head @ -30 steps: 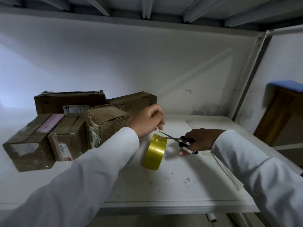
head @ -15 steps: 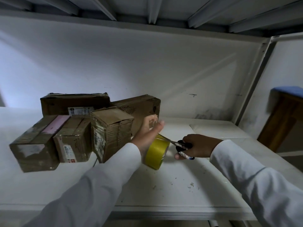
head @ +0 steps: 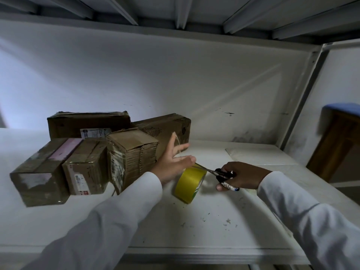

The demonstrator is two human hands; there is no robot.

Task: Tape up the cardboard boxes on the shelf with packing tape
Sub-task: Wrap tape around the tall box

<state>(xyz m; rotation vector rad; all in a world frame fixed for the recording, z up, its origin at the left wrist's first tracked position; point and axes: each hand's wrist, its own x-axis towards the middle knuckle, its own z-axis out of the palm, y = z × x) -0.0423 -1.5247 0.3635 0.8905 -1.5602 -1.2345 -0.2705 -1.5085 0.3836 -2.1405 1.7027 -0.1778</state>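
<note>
Cutting step appears to be in hand: right hand (head: 240,177) is gripping black-handled scissors (head: 220,173), blades at the yellow roll of packing tape (head: 190,185). Left hand (head: 173,162) — fingers spread, holding nothing firmly — is touching a clear strip just left of the roll. Next: pressing it onto the brown cardboard boxes (head: 132,154) further left. Labels are illegible.

cardboard boxes (head: 93,158) crowd shelf (head: 224,221) left, tape roll (head: 190,185) centre, right open
</note>
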